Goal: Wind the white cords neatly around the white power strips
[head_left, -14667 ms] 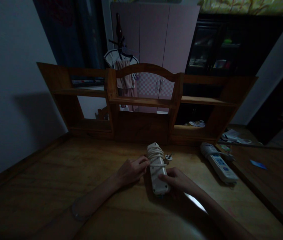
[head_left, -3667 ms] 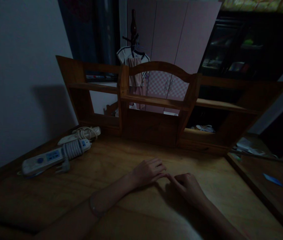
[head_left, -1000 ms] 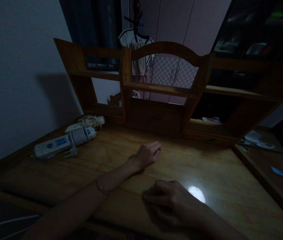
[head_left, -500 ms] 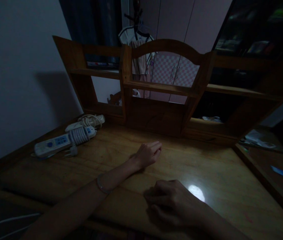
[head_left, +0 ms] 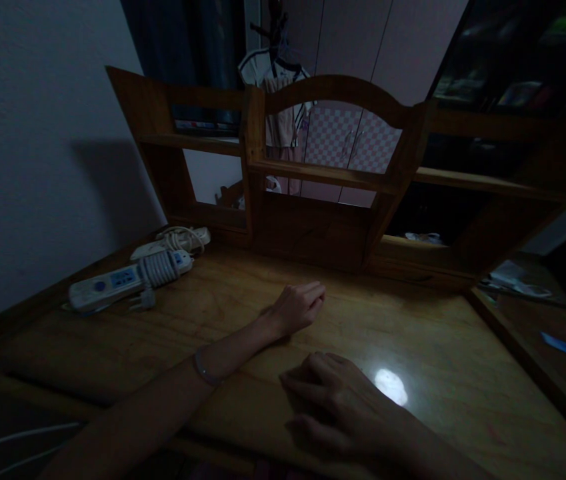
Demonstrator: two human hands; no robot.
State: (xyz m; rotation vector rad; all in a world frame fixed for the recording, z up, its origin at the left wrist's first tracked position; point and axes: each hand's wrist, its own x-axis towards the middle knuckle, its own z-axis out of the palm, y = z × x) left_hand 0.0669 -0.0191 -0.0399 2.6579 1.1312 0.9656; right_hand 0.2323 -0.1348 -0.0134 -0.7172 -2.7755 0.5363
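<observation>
My left hand rests on the wooden desk in a loose fist, knuckles up, with nothing showing in it. A thin bracelet circles that wrist. Nearer to me, my right hand hovers low over or touches the desktop; which of the two I cannot tell. Its index finger and thumb point left and stand apart, while the other fingers are bent. Nothing is visible between them. The two hands do not touch.
At the left lies a white power strip with its grey cord wound round it, beside a second white strip. A wooden shelf unit rises at the back. A blue packet lies on the right-hand surface. White cables hang lower left.
The fingers of my right hand have spread, with index finger and thumb reaching farther left. My left hand looks the same.
</observation>
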